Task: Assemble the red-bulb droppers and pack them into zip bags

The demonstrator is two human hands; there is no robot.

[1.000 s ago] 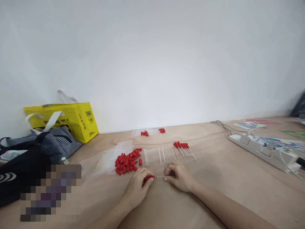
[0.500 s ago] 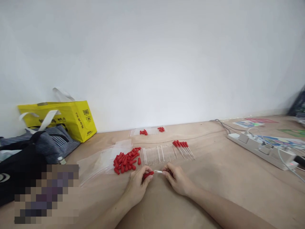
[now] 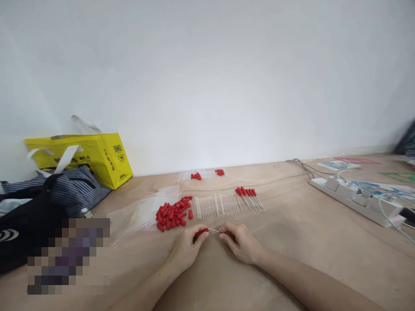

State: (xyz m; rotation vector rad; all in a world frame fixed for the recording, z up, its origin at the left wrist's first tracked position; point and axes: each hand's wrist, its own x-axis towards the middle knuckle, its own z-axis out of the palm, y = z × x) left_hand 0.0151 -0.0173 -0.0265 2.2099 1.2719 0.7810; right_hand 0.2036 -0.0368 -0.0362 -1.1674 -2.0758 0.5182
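Observation:
My left hand pinches a red rubber dropper bulb, its mouth facing right. A thin clear glass pipette tube runs from my right hand, closed on it, to the bulb's mouth, where they meet; how deep it sits I cannot tell. Beyond my hands lies a row of bare glass tubes. To its left is a heap of loose red bulbs. Several droppers with red bulbs fitted lie side by side at the right end of the row.
Clear plastic bags lie left of the bulbs; another bag with red bulbs rests by the wall. A yellow bag and a striped bag stand at left. A power strip with plugs and cables is at right.
The bulb and the glass tube have come together; the small gap between them has closed. The view has shifted slightly.

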